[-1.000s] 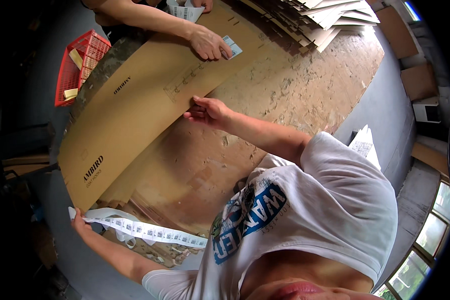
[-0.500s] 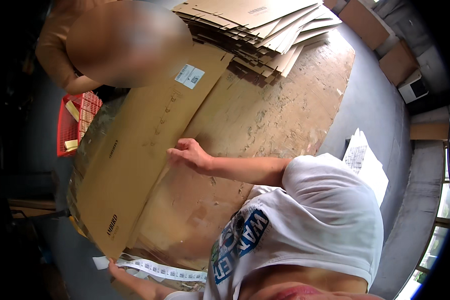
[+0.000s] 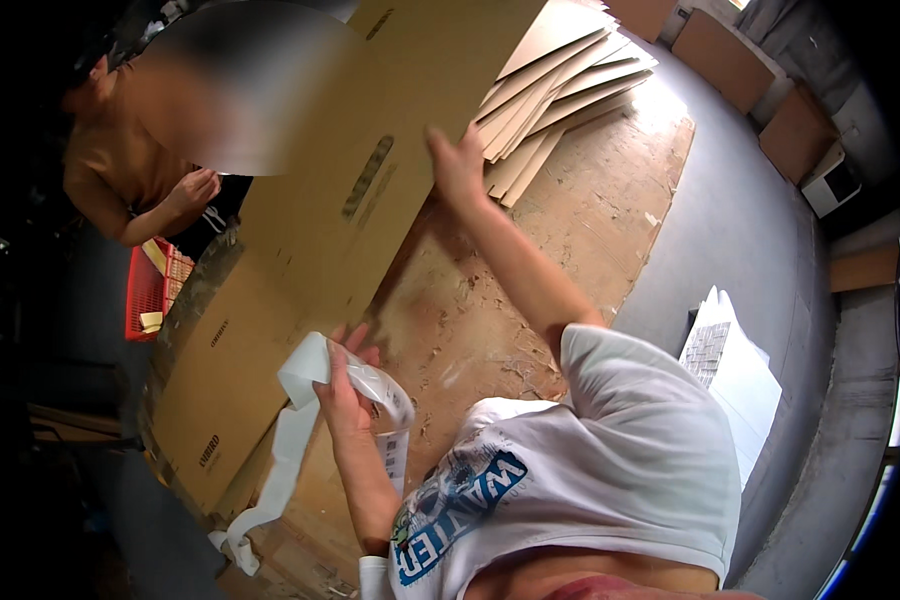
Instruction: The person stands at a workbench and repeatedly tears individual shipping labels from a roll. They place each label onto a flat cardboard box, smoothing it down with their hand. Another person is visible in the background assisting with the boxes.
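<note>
My left hand (image 3: pixel 345 395) holds a long strip of white labels (image 3: pixel 290 455), which loops over the fingers and trails toward the near edge of the table. Some of its fingers extend past the strip. My right hand (image 3: pixel 457 168), slightly blurred, grips the right edge of a large flat brown carton (image 3: pixel 320 220) with dark printing. This carton slants across the far left of the table and partly covers a stack of flat cartons (image 3: pixel 560 80). Beneath its near end, another flat brown carton (image 3: pixel 200 420) lies on the table.
The worn wooden table (image 3: pixel 530 290) has a scuffed top. Across it stands a co-worker in an orange-brown top (image 3: pixel 120 130), one hand raised, near a red plastic basket (image 3: pixel 145 300). White printed sheets (image 3: pixel 735 390) are at my right; cartons (image 3: pixel 725 55) lean on the far wall.
My right hand has moved away from me with the carton's edge. My left hand has come up from the near corner, lifting the label strip. The co-worker has shifted back.
</note>
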